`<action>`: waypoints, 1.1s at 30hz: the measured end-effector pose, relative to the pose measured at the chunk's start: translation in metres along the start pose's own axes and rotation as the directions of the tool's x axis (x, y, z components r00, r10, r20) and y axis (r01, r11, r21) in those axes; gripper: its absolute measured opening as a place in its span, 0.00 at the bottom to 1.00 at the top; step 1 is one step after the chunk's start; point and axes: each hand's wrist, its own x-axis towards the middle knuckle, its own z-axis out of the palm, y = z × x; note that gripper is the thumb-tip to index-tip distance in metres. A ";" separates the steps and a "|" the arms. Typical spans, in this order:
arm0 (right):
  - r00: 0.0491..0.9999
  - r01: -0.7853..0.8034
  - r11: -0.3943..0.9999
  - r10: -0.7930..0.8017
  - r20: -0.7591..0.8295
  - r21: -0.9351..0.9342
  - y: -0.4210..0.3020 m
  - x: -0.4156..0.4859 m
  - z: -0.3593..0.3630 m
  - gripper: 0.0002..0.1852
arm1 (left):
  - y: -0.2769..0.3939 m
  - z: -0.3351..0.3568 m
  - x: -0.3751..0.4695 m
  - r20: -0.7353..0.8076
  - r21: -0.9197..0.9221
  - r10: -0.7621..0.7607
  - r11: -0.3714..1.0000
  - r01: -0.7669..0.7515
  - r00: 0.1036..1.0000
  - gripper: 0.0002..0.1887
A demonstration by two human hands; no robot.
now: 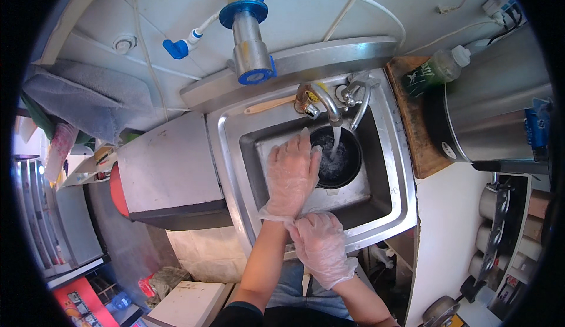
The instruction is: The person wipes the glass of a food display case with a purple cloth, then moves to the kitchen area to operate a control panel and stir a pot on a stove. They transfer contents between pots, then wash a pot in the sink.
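My left hand point(292, 168) wears a clear disposable plastic glove and reaches over the sink basin point(362, 201). It holds nothing; its fingers are stretched out, with the thumb a little apart. My right hand point(320, 241), gloved the same way, pinches the loose glove cuff point(277, 215) at my left wrist. Just right of my left fingers, a round black pot point(358, 168) stands in the steel basin. Water point(336, 139) runs into it from a curved chrome faucet point(327, 99), and the surface inside is churning. My left hand covers part of the pot's left rim.
A wooden-handled brush point(271, 105) lies on the sink's back ledge. Behind it hangs a metal valve cylinder point(250, 46) with blue ends. At right, a green bottle point(437, 71) and a large steel container point(494, 119) stand by a wooden board point(408, 137). A grey cabinet top point(167, 163) adjoins at left.
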 end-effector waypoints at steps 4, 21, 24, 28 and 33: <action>0.986 0.127 0.992 -0.127 -0.104 -0.013 0.002 -0.002 -0.010 0.08 | 0.001 0.000 -0.002 -0.011 -0.022 0.005 1.000 -0.006 1.000 0.25; 0.529 -0.459 -0.023 0.797 0.293 0.888 0.148 -0.011 0.096 0.19 | -0.041 -0.020 -0.017 0.109 -0.272 -0.311 0.904 0.330 0.944 0.22; 0.546 -0.491 -0.005 0.777 0.312 0.871 0.160 -0.016 0.106 0.22 | -0.046 -0.005 -0.019 0.201 -0.319 -0.370 0.851 0.418 0.907 0.23; 0.449 -0.597 -0.118 0.770 0.453 0.794 0.166 -0.012 0.107 0.23 | -0.055 0.044 0.016 0.363 -0.656 -0.387 0.540 0.527 0.848 0.26; 0.385 -0.594 -0.280 0.724 0.572 0.754 0.161 -0.002 0.101 0.31 | -0.046 0.089 0.060 0.578 -0.815 -0.238 -0.214 0.538 0.781 0.21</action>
